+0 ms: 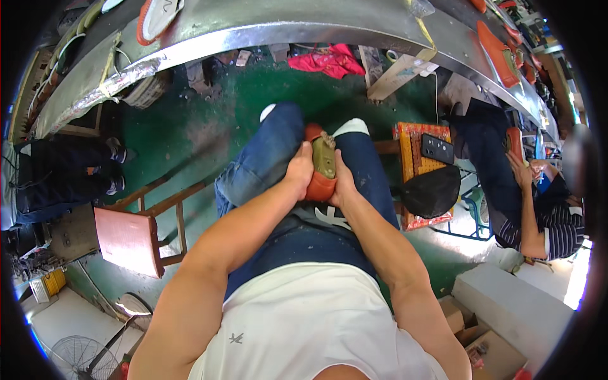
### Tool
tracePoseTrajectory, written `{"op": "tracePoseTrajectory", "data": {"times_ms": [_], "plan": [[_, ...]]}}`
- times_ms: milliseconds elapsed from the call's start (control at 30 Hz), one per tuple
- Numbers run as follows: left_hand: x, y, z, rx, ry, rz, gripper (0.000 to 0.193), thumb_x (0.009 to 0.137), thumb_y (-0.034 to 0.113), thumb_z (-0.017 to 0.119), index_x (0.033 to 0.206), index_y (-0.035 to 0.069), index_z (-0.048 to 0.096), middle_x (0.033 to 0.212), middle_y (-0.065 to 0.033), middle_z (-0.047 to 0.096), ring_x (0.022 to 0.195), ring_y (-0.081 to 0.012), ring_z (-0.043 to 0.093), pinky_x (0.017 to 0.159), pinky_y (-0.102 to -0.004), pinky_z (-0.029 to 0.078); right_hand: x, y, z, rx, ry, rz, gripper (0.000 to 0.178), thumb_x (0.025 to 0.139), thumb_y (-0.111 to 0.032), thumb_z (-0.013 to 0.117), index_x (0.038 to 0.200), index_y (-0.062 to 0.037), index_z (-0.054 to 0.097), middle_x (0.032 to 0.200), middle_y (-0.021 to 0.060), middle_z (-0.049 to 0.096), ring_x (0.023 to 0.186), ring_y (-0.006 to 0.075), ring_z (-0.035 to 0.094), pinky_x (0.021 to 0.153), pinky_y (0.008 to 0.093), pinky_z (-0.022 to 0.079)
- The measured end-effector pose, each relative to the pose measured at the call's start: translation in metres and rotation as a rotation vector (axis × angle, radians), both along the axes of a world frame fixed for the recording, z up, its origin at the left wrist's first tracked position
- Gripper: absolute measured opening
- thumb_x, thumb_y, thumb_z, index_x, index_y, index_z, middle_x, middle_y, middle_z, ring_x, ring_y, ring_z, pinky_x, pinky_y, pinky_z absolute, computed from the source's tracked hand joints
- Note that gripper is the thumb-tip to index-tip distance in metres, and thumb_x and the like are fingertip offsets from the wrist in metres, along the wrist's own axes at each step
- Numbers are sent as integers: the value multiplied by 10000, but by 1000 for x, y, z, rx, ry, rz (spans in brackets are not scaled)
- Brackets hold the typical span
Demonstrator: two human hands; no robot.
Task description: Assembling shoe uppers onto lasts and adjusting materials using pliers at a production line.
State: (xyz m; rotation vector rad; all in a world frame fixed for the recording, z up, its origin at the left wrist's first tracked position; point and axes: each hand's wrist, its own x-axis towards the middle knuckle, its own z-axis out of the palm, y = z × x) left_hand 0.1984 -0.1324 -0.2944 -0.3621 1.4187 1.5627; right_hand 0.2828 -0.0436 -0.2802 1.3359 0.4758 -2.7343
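Between my thighs I hold a reddish-brown leather shoe upper (pixel 321 188) stretched over an olive-green shoe last (pixel 324 157). The last's top faces up at me, and a small knotted tan piece shows at its far end. My left hand (pixel 301 168) presses on the left side of the shoe, fingers mostly hidden behind it. On the opposite side my right hand (pixel 343 178) is closed against the leather, its fingertips also out of sight. The rounded near end of the shoe points toward my lap.
A metal-edged workbench (pixel 253 37) with orange shoes (pixel 497 54) curves across the far side. To the left stands a wooden stool (pixel 130 240). At right, a stool (pixel 421 221) bears a phone (pixel 437 148) and a black bag (pixel 432 192); a co-worker (pixel 538 215) sits beyond.
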Motion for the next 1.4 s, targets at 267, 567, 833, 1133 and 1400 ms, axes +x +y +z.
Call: {"op": "tracePoseTrajectory", "data": {"times_ms": [267,567,833,1133,1400], "plan": [[-2,19,11,100,-38,-58,640,1074,508,372,1554,86,400,1481,-164,518,1312,-280,535,1090,-396,433,13,2,-5,160,11,-179,616,1070,-566,384,1429,-85,521,1411,149,578,1280,334,580,1100,535,452],[3,-22,103,576,306,-222,660,1100,544,267,1531,55,371,1425,-101,544,1298,-198,544,1102,-353,443,17,1,60,1108,321,-17,582,1097,-524,369,1170,7,595,1085,69,647,981,135,592,875,310,498],[1,-45,150,496,1013,-290,1027,916,412,750,1588,-52,127,1548,-217,381,1440,-314,398,1184,-423,337,-22,11,123,986,499,-99,600,1104,-504,323,1310,7,558,1230,126,667,1046,193,683,913,350,562],[-127,48,234,715,627,42,706,917,156,731,1495,-38,376,1359,-149,587,1228,-237,595,1058,-389,475,-53,95,159,1601,612,348,440,1015,-187,608,1397,4,503,1160,103,643,995,189,634,870,318,518],[-361,248,266,407,777,-236,550,863,236,791,1278,-65,592,1087,-125,695,957,-211,689,818,-360,575,76,111,97,1850,213,1032,289,889,-346,749,956,-75,675,832,137,646,761,338,664,669,425,540]]}}
